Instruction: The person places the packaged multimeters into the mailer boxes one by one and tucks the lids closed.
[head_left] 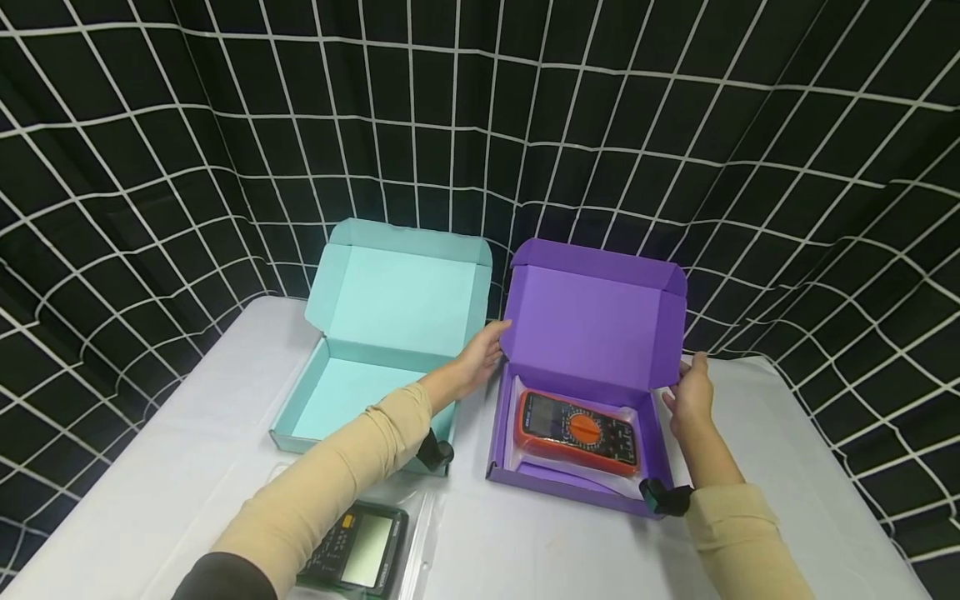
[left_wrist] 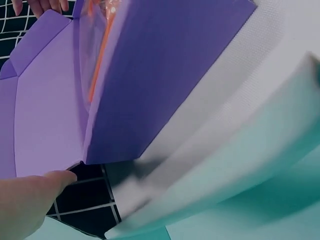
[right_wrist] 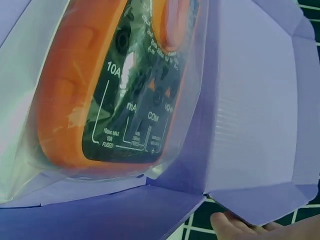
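Note:
A purple cardboard box stands with its lid raised. Inside lies an orange-and-black multimeter in a clear plastic bag, its dial and input sockets visible close up in the right wrist view. My left hand reaches to the left side flap of the purple lid, fingertips touching its edge. At the lid's lower right corner is my right hand, its fingertips against the side flap and partly hidden by it in the right wrist view.
Left of the purple box stands a teal box, lid up and nothing seen inside. A dark meter with a screen, in a clear bag, lies at the front, partly covered by my left sleeve. Behind hangs a black cloth with a white grid.

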